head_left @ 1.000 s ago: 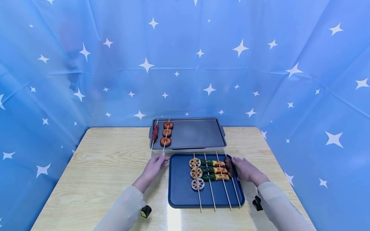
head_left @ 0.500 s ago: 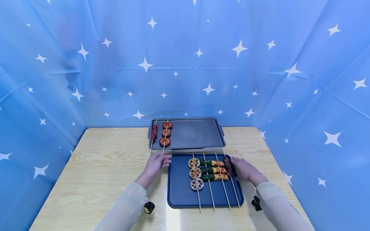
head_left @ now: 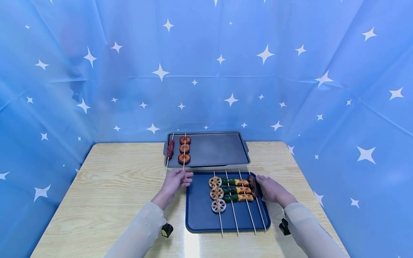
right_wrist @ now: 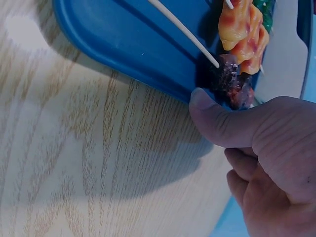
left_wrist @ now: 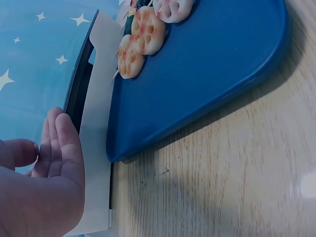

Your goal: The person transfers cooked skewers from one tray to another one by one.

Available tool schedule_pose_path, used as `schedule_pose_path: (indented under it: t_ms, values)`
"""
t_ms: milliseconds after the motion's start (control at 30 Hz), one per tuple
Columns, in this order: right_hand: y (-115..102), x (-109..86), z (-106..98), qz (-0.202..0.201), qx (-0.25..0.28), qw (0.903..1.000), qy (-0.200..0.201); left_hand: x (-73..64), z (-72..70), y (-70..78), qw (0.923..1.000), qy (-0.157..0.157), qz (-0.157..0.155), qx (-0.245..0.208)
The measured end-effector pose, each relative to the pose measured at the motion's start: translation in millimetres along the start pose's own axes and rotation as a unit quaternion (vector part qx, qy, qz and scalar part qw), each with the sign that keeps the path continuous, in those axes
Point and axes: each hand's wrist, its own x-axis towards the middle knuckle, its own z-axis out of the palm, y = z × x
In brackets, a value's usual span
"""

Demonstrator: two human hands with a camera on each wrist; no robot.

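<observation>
In the head view, my left hand pinches the lower stick of a mushroom skewer on the dark griddle plate, its other fingers reaching toward the blue tray. Thumb and fingertips come close together in the left wrist view; the stick is hidden there. My right hand rests by the tray's right edge, thumb at the rim beside a brown meat skewer. Lotus root, green pepper and yellow grilled skewers lie next to it on the tray.
A red meat skewer lies left of the mushrooms, its stick overhanging the plate's front. The plate stands behind the tray on the wooden table. A blue star-patterned curtain encloses the back and sides.
My left hand has moved slightly right, and the mushroom skewer has swung from slanted to nearly straight. The head view has shifted a little. My right hand stays by the tray.
</observation>
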Motion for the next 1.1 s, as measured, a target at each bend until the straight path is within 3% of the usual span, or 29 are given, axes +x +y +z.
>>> schedule_pose_path:
  t_ms: [233, 900, 1100]
  values:
    - [-1.3, 0.1, 1.8, 0.011, 0.006, 0.9999, -0.002, 5.2, 2.6, -4.0, 0.9998, 0.009, -0.004, -0.016]
    - [-3.9, 0.7, -0.6, 0.011, 0.000, 0.9999, -0.005, 5.8, 2.9, -6.6, 0.9990, -0.019, -0.007, -0.040]
    - [-5.7, -0.7, -1.7, 0.005, -0.023, 0.9997, -0.002, 3.1, 4.2, -5.4, 0.9988, -0.031, 0.009, -0.038]
